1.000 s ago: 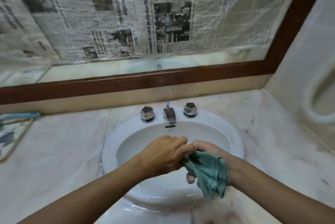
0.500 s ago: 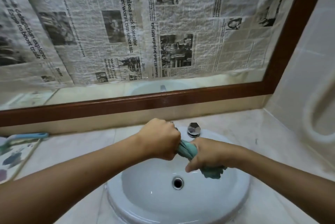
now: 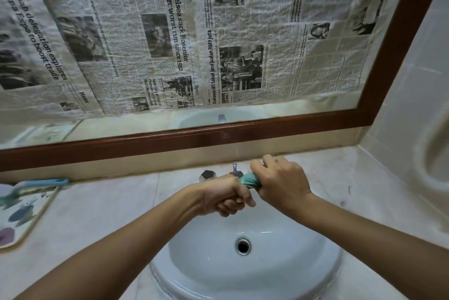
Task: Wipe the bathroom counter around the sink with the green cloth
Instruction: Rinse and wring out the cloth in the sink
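The green cloth (image 3: 249,181) is twisted into a tight roll above the white oval sink (image 3: 279,273). My left hand (image 3: 224,196) grips its near end, knuckles toward me. My right hand (image 3: 283,183) grips the far end, turned palm down, just in front of the tap. Only a short green stretch shows between the two fists. The pale marble counter (image 3: 97,212) surrounds the sink on both sides.
A chrome tap (image 3: 235,170) and its left knob (image 3: 208,175) stand behind the hands; the right knob is hidden. A patterned tray (image 3: 23,217) with a blue-handled brush (image 3: 36,184) lies at the left. The wood-framed mirror (image 3: 218,137) is covered with newspaper. Tiled wall at right.
Both hands have kept wringing the cloth over the basin: the right hand has rolled over on top and the hanging cloth end has vanished into the fists. The camera tilted up.
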Demonstrator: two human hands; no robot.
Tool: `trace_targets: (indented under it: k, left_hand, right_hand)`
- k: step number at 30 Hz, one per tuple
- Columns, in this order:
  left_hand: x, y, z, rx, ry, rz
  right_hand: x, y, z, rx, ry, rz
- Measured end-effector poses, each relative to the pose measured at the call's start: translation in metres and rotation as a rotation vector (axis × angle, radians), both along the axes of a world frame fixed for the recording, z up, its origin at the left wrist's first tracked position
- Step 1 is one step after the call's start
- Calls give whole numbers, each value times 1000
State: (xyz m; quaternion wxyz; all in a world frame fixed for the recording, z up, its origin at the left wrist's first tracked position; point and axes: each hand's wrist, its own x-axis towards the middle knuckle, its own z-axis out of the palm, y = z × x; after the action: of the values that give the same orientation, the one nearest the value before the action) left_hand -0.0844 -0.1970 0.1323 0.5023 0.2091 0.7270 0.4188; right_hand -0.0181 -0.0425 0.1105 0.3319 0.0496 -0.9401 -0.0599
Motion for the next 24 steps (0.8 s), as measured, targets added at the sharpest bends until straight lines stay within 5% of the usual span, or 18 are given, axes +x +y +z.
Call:
trace_targets:
  k: [2, 5, 7, 9, 11, 14, 17, 21, 24]
  left_hand:
    - [-3, 2, 6, -59, 140, 12]
    - [-1, 2, 17, -265, 687, -44]
    - [0, -5, 11, -340, 1339, -26]
    - [9, -17, 3, -177, 1885, 9]
    - [16, -22, -3, 40, 2144, -17]
    - [9, -17, 6, 250, 2221, -39]
    - [-7, -13, 27, 449, 2176, -163]
    - [-18, -17, 47, 274, 2045, -292]
    - [-11, -9, 61, -5, 1985, -376]
  right_hand:
    - [3, -2, -4, -65, -31, -14]
    - [6, -11, 2, -260, -346, -139]
    - [5, -15, 8, -829, -662, -116]
    - [5, -13, 20, -1403, -948, -91]
    - [6, -7, 33, -1647, -1311, -26]
    - [4, -6, 49, -1583, -1756, 236]
    - [0, -7, 59, -1553, -1867, 382]
    - [0, 3, 73, -1619, -1691, 385]
    - [1, 4, 76, -1427, -1426, 318]
